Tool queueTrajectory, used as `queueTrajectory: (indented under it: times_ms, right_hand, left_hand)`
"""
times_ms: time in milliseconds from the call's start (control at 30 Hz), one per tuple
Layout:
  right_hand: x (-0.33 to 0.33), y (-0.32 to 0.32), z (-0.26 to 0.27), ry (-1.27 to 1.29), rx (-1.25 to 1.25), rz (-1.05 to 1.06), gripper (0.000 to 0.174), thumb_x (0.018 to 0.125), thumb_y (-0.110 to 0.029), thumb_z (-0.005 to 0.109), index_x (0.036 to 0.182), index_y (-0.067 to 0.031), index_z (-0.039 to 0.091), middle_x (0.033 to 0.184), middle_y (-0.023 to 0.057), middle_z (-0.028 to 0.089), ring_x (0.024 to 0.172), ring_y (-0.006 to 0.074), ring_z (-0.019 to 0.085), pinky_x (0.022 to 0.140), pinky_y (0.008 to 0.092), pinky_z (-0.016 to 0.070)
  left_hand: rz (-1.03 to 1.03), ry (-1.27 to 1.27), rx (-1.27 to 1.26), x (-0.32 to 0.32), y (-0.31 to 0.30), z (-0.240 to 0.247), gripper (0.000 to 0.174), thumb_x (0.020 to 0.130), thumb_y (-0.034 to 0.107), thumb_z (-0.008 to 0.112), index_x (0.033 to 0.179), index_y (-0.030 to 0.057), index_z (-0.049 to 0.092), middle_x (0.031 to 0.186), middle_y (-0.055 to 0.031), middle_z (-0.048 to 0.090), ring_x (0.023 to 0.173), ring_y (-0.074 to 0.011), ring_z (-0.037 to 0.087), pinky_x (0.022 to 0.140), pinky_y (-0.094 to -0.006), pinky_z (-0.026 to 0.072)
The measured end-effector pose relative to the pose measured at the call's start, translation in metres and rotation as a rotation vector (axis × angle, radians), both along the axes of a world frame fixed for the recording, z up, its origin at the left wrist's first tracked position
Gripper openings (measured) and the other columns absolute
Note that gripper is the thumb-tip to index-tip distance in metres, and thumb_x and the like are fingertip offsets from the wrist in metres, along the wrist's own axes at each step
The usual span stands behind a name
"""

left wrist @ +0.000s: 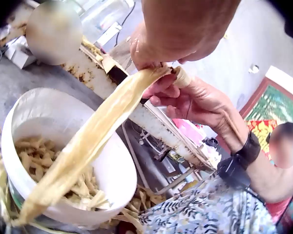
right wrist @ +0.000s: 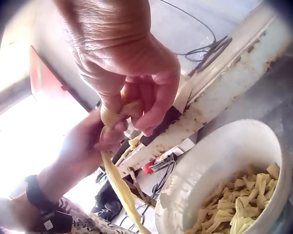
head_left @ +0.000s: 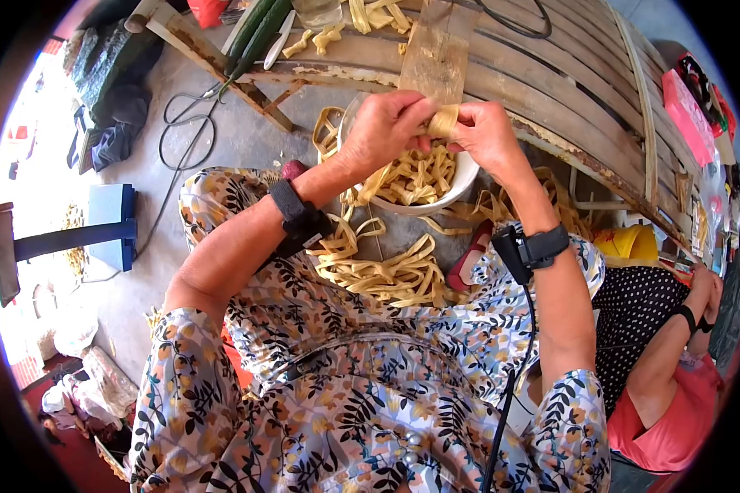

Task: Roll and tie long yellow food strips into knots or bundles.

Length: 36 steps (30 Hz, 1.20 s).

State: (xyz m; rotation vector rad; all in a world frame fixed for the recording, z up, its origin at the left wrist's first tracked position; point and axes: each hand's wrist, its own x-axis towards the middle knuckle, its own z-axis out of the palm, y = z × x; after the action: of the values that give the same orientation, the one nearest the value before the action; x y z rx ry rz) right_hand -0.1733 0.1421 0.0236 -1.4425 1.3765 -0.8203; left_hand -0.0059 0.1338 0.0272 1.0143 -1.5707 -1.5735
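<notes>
A long, flat yellowish strip (left wrist: pixel 95 131) is pinched at its upper end by the left hand (head_left: pixel 386 127) and hangs down across the white bucket in the left wrist view. The right hand (head_left: pixel 489 144) pinches a loop of the same strip (head_left: pixel 444 122) between thumb and fingers, close beside the left fingertips. In the right wrist view the strip (right wrist: pixel 118 187) drops from between both hands. Below the hands stands the white bucket (head_left: pixel 462 182), holding many folded or knotted yellow pieces (head_left: pixel 415 177).
A slatted bench (head_left: pixel 534 78) with rusty edges lies beyond the hands, with a wooden board (head_left: pixel 436 49), green cucumbers (head_left: pixel 259 37) and yellow pieces on it. Loose strips (head_left: pixel 378 271) lie on the floor by the feet. Another person (head_left: pixel 666 394) sits at the right.
</notes>
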Motion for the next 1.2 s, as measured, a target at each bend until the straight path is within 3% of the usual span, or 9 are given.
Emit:
queueTrajectory:
  times_ms: [133, 233, 433, 567, 667, 867, 900, 1033, 1200]
  right_hand:
    - [0.004, 0.005, -0.013, 0.073, -0.234, 0.025, 0.010, 0.071, -0.009, 0.061, 0.074, 0.0006, 0.063, 0.060, 0.0080, 0.059, 0.052, 0.0153, 0.055, 0.051, 0.0285, 0.0432]
    - [0.009, 0.015, -0.013, 0.254, -0.451, -0.037, 0.011, 0.071, -0.008, 0.060, 0.076, 0.0014, 0.063, 0.083, 0.0094, 0.063, 0.065, 0.0236, 0.059, 0.060, 0.0288, 0.0456]
    - [0.008, 0.012, 0.006, -0.180, -0.522, -0.065, 0.010, 0.073, 0.000, 0.061, 0.081, 0.0060, 0.063, 0.104, 0.0094, 0.059, 0.085, 0.0146, 0.058, 0.077, 0.0260, 0.0459]
    - [-0.016, 0.000, 0.020, -0.685, -0.136, -0.390, 0.012, 0.078, -0.004, 0.060, 0.085, 0.0036, 0.064, 0.104, 0.0089, 0.059, 0.085, 0.0120, 0.057, 0.078, 0.0249, 0.0465]
    - [-0.021, -0.002, 0.019, -0.670, -0.076, -0.429, 0.016, 0.080, -0.009, 0.060, 0.090, 0.0023, 0.064, 0.103, 0.0080, 0.060, 0.086, 0.0125, 0.057, 0.076, 0.0244, 0.0481]
    - [-0.019, 0.006, 0.017, -0.342, 0.185, -0.127, 0.024, 0.079, -0.021, 0.063, 0.092, -0.0001, 0.062, 0.086, 0.0062, 0.061, 0.077, 0.0074, 0.056, 0.061, 0.0191, 0.0488]
    - [-0.010, 0.010, 0.023, -0.329, 0.168, -0.076, 0.026, 0.077, -0.021, 0.066, 0.092, -0.0005, 0.060, 0.077, 0.0046, 0.060, 0.066, 0.0046, 0.054, 0.053, 0.0167, 0.0452]
    - [-0.004, 0.010, 0.010, -0.514, 0.163, -0.029, 0.023, 0.076, -0.016, 0.067, 0.090, 0.0003, 0.061, 0.068, 0.0023, 0.057, 0.052, 0.0023, 0.045, 0.043, 0.0151, 0.0351]
    - [-0.013, 0.007, 0.008, -0.573, 0.151, -0.048, 0.021, 0.077, -0.015, 0.065, 0.090, 0.0006, 0.061, 0.069, 0.0025, 0.057, 0.052, 0.0021, 0.046, 0.044, 0.0150, 0.0364]
  left_hand:
    - [-0.036, -0.221, -0.212, -0.005, 0.003, -0.002, 0.028, 0.086, 0.024, 0.055, 0.096, -0.0018, 0.051, 0.071, -0.0085, 0.060, 0.060, -0.0103, 0.059, 0.052, -0.0221, 0.0475]
    - [0.024, -0.273, -0.410, -0.012, 0.005, -0.014, 0.023, 0.088, 0.020, 0.050, 0.098, 0.0002, 0.044, 0.066, -0.0102, 0.059, 0.053, -0.0113, 0.058, 0.046, -0.0236, 0.0459]
    - [0.138, 0.174, 0.291, -0.010, 0.000, -0.007, 0.017, 0.088, 0.019, 0.048, 0.096, 0.0043, 0.048, 0.059, 0.0003, 0.047, 0.044, -0.0051, 0.040, 0.039, -0.0183, 0.0289]
    - [-0.004, 0.364, 0.538, -0.007, 0.000, 0.005, 0.024, 0.087, 0.026, 0.053, 0.093, 0.0034, 0.052, 0.062, 0.0055, 0.040, 0.047, -0.0018, 0.029, 0.041, -0.0157, 0.0216]
    - [-0.170, 0.308, 0.473, -0.001, -0.006, 0.000, 0.027, 0.088, 0.027, 0.052, 0.096, 0.0011, 0.057, 0.062, 0.0070, 0.039, 0.049, -0.0010, 0.027, 0.043, -0.0151, 0.0211]
    - [-0.239, 0.262, 0.418, 0.010, -0.009, -0.004, 0.023, 0.089, 0.023, 0.051, 0.091, 0.0020, 0.060, 0.063, 0.0070, 0.043, 0.050, -0.0005, 0.030, 0.046, -0.0148, 0.0261]
    - [-0.225, 0.225, 0.396, 0.008, -0.009, -0.004, 0.023, 0.089, 0.023, 0.051, 0.091, 0.0023, 0.060, 0.064, 0.0069, 0.044, 0.051, -0.0004, 0.031, 0.046, -0.0149, 0.0271]
    - [-0.262, 0.065, 0.226, 0.009, -0.012, -0.003, 0.020, 0.088, 0.020, 0.052, 0.089, 0.0017, 0.060, 0.067, 0.0044, 0.049, 0.057, -0.0024, 0.039, 0.048, -0.0143, 0.0285]
    - [-0.276, 0.201, 0.415, 0.015, -0.016, 0.002, 0.021, 0.089, 0.022, 0.051, 0.086, 0.0024, 0.058, 0.062, 0.0066, 0.045, 0.049, -0.0001, 0.032, 0.043, -0.0136, 0.0245]
